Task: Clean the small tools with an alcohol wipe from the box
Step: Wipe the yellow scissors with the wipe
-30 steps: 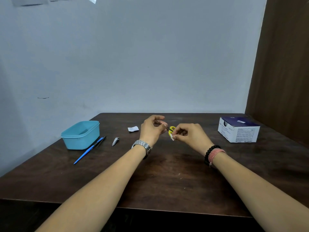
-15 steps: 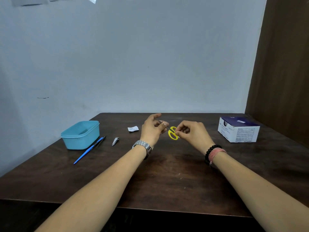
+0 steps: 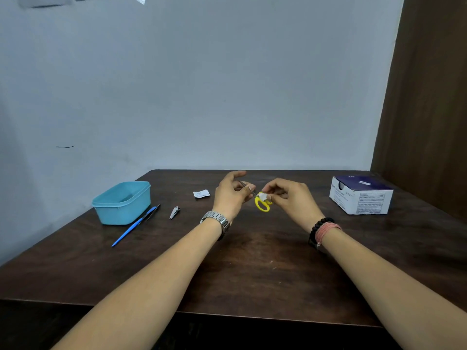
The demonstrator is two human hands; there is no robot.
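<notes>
Scissors [image 3: 261,204] pinched by left hand [image 3: 230,196]; right hand [image 3: 290,198] fingers clamp wipe [image 3: 261,197].

No legible text anywhere in scene. Box [image 3: 361,195] at right of worktop [image 3: 252,269] carries printed panel on white side and small white label on dark blue lid; lettering too small and blurred to read. Torn white sachet [image 3: 201,193] near worktop centre shows faint print, likewise unreadable. No brand or number made out on either.
</notes>
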